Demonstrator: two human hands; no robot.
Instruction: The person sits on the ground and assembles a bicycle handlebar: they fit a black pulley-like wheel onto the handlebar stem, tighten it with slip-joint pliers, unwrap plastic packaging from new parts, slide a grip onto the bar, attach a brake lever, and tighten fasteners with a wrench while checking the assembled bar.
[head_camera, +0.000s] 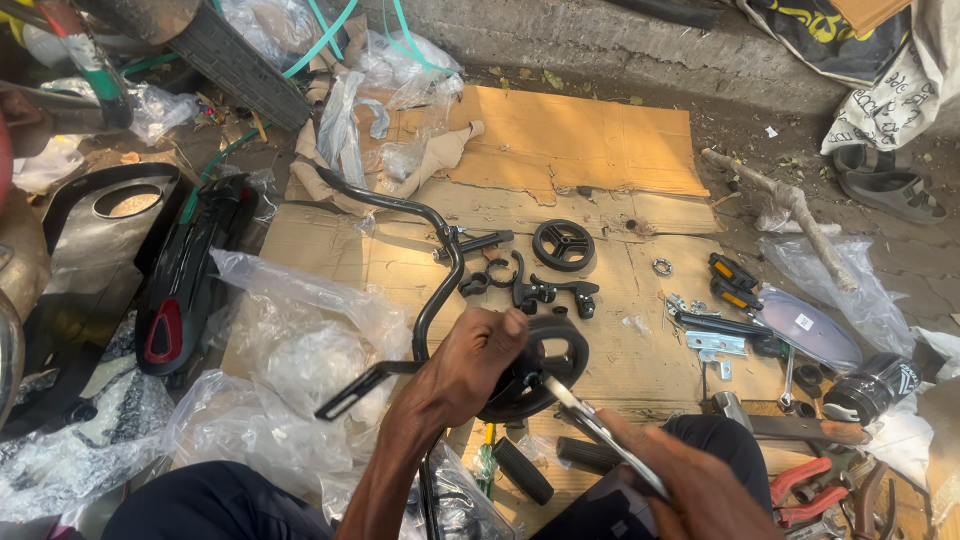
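Training wheel (535, 365), small and black, sits just in front of my knees on the flattened cardboard (600, 150), with its hub toward the metal wrench (600, 430). My left hand (470, 365) is closed in a fist over the wheel's near edge and the bent black bracket (365, 388) beside it, grip tight, knuckles up. My right hand (705, 495) is wrapped shut around the wrench handle; the wrench head reaches the wheel's centre, though I cannot tell whether it is seated on a nut. Black handlebar (420, 215) curves away above my left hand. 1 more black wheel (563, 244) lies farther out, well apart, with black brake levers (555, 292) between the 2 wheels. Pedals with orange reflectors (733, 283) and loose silver hardware (715, 345) lie to the right; red-handled pliers (805, 490) rest near my right knee. Clear plastic wrapping (300, 350) is heaped to the left. To do this well, I judge: hold the wheel dead steady with the left, keep the wrench square on the fastener, pull in a short arc, and keep the wrapping clear of the hub.
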